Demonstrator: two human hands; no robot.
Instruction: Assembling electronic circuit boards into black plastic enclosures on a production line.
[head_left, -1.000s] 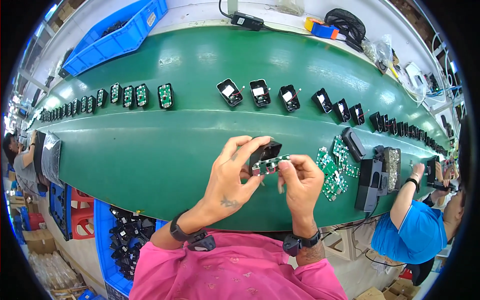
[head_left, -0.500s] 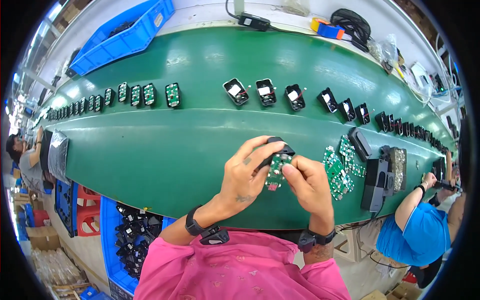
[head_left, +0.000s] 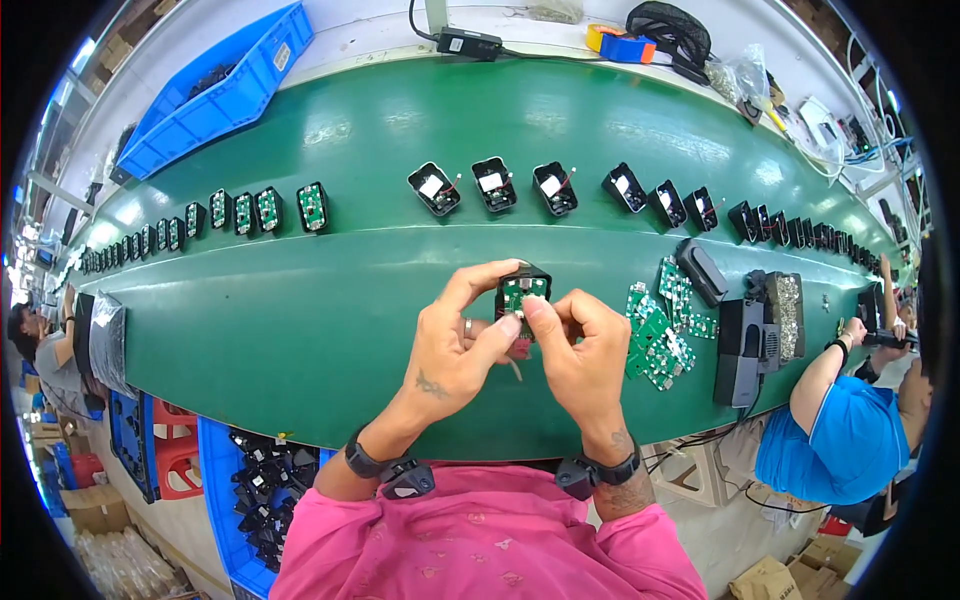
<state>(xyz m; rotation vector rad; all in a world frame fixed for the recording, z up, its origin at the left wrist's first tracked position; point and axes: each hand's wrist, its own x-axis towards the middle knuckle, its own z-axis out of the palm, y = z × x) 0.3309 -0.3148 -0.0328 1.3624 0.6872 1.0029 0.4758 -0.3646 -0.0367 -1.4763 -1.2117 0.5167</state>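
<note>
At upper left of the frame, a blue bin (head_left: 230, 105); at lower left, a blue crate (head_left: 213, 480) with dark parts inside. On the left of the green bench (head_left: 270, 330), a curving row of board-fitted housings (head_left: 313, 208).

In the middle of the frame, the left hand (head_left: 445, 350) wrapped round a black housing (head_left: 547, 285), fingers grasping its left side, thumb pressed near the green circuit board (head_left: 514, 296) at its mouth. Just below the thumbs, a pinkish-red piece (head_left: 520, 348), attachment unclear. Right hand (head_left: 590, 350) opposite, thumb tip on the board, other fingers bent and apparently pinching from the right; exact fingertip contact hidden. Hard to tell how deep the board sits.

Probably light and stiff, both of them; housing smooth, perhaps slippery, board more fragile. Best held by the housing's outer walls and the board's edges, sparing the small raised components.

From upper middle toward the right, open black housings (head_left: 434, 190) with red wires. Right of the hands, loose boards (head_left: 655, 340) overlapping, then a black boxy device (head_left: 738, 345). At far right, a co-worker in blue (head_left: 840, 440).
</note>
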